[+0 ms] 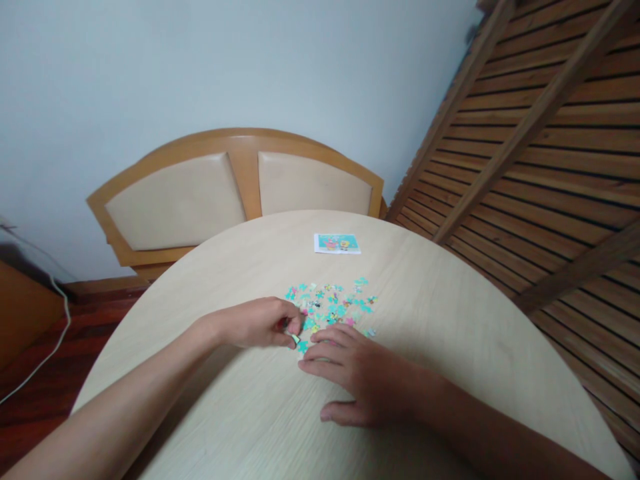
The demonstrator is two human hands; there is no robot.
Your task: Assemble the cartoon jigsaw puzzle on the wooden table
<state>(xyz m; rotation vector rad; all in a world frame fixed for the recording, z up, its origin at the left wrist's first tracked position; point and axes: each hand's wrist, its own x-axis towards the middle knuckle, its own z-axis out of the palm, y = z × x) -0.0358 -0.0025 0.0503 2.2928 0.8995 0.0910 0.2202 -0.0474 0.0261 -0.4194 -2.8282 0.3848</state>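
Small jigsaw pieces [334,308], mostly turquoise with some pink, yellow and white, lie scattered on the round wooden table [240,407]. At the left edge of the spread, my left hand [255,323] is curled, with thumb and fingertips closed on a pale green jigsaw piece [296,339]. A turquoise piece [303,347] lies just right of it. My right hand [363,373] reaches in from the right, fingers apart and palm down, its fingertips over the near edge of the pieces. Some pieces may be hidden beneath it. I see nothing held in it.
Beyond the pieces lies a small picture card [339,244] with a pink and a yellow cartoon figure on turquoise. A wooden bench with padded back [250,180] stands behind the table. Wooden slats [540,147] lean at the right, and a white cable [65,313] hangs at the left.
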